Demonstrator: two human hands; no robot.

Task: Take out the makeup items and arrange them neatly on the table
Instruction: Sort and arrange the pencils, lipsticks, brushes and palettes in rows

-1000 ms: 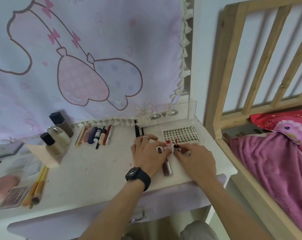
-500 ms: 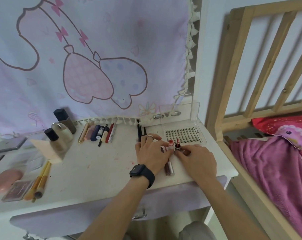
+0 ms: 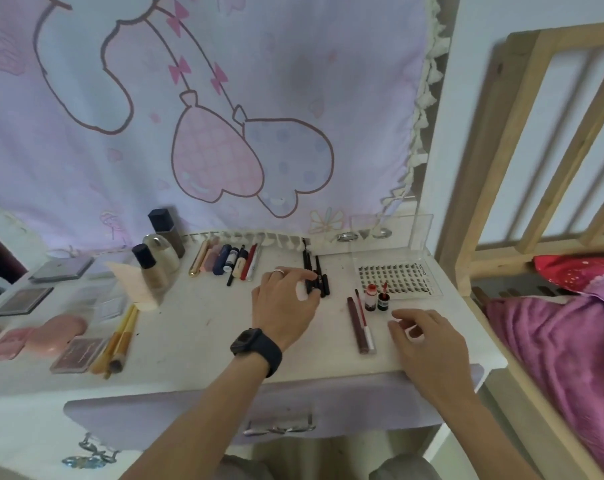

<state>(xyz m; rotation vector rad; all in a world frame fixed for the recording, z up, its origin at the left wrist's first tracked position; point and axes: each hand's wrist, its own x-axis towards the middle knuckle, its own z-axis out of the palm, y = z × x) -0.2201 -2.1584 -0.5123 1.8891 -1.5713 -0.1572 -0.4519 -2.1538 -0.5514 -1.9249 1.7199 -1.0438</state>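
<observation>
Two small bottles (image 3: pixel 371 298): upright on the table (image 3: pixel 196 327) beside the lash tray (image 3: pixel 397 275)
Left hand (image 3: pixel 286 301): touches the black pencils (image 3: pixel 317 277); I cannot tell its grip
Right hand (image 3: pixel 428 341): loose, holding nothing

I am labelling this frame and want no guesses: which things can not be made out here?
Head view, white item: fingers of the left hand cover it; kind and grip unclear.
Head view, black pencils: same fingers hide part; count unsure.
Head view, pink palette: cut off by left edge.
Head view, lash tray print: too small to read.
</observation>
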